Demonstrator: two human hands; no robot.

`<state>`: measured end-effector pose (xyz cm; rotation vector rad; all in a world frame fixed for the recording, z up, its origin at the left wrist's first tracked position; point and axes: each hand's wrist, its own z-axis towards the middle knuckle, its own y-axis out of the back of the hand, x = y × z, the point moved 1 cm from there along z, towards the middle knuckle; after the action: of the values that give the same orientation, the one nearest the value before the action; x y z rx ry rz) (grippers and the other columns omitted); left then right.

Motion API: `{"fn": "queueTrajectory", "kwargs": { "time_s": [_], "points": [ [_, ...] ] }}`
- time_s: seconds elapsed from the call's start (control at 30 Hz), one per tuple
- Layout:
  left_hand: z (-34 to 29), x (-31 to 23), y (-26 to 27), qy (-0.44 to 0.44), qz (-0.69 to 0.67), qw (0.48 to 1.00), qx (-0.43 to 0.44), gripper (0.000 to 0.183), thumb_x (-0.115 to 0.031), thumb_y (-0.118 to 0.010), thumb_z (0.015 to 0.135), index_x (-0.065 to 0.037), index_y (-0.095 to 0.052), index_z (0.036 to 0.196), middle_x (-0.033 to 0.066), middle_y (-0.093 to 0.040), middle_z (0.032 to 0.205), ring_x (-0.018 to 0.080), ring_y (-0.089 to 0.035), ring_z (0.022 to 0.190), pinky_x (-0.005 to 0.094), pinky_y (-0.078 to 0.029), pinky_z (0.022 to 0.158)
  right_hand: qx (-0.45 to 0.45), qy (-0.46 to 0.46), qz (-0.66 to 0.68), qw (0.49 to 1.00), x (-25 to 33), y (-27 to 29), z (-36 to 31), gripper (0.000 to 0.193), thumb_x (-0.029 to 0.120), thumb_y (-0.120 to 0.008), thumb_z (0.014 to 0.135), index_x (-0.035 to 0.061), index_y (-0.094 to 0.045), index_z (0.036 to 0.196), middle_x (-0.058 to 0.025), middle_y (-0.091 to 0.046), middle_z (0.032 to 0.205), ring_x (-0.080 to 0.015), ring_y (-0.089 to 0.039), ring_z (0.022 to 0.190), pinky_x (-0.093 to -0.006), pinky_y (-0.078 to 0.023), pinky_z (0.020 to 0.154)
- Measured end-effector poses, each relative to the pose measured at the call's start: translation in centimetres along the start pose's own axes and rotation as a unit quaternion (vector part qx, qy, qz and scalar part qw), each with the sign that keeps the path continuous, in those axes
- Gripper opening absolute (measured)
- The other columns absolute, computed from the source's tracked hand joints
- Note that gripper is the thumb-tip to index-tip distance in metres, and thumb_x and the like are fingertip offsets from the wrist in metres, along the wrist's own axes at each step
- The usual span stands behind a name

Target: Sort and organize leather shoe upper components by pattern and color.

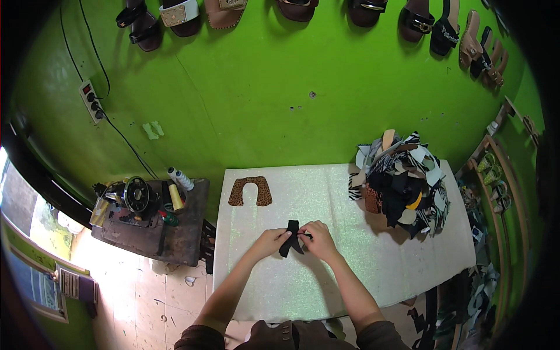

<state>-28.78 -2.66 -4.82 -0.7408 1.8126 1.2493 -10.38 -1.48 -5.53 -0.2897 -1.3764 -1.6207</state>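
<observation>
Above the middle of a pale, shimmering table (262, 291), I hold a piece of black material (286, 249), perhaps fabric or leather, that spreads into two tails at its lower end. My left hand (272, 241) pinches its left side between thumb and fingers. On the other side, my right hand (318, 239) is closed at the piece's right edge, its fingertips near a small dark bit. Beyond my left hand lies a flat leopard-print U-shaped piece (237, 195), its opening toward me.
A heap of mixed scraps (396, 181), black, white, tan and zebra-striped, covers the table's far right. Left of the table stands a sewing machine (135, 197) with thread cones (184, 180). Sandals (415, 22) line the green wall above; a wooden rack (508, 233) stands right.
</observation>
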Motion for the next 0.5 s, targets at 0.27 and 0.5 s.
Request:
{"fn": "queueTrajectory", "kwargs": {
  "time_s": [0.27, 0.5],
  "points": [
    [-0.6, 0.0, 1.1, -0.027, -0.063, 0.997, 0.025, 0.022, -0.018, -0.047, 0.092, 0.001, -0.058, 0.096, 0.0065, -0.058, 0.071, 0.0103, -0.050, 0.065, 0.0267, -0.043, 0.063, 0.011, -0.044, 0.114, 0.992, 1.1, 0.4, 1.2, 0.010, 0.011, -0.059, 0.081, 0.0032, -0.061, 0.087, -0.0084, -0.059, 0.080, -0.0240, -0.053, 0.080, -0.0332, -0.043, 0.073],
    [-0.9, 1.6, 1.6, -0.041, -0.061, 0.996, 0.041, 0.019, -0.011, -0.046, 0.089, 0.000, -0.058, 0.098, 0.0045, -0.058, 0.072, 0.0098, -0.051, 0.067, 0.0258, -0.043, 0.064, -0.023, 0.003, 0.088, 0.996, 1.8, -0.7, 1.5, 0.009, 0.009, -0.057, 0.082, 0.0031, -0.061, 0.087, -0.0096, -0.059, 0.082, -0.0267, -0.055, 0.079, -0.0345, -0.043, 0.073]
  ]
}}
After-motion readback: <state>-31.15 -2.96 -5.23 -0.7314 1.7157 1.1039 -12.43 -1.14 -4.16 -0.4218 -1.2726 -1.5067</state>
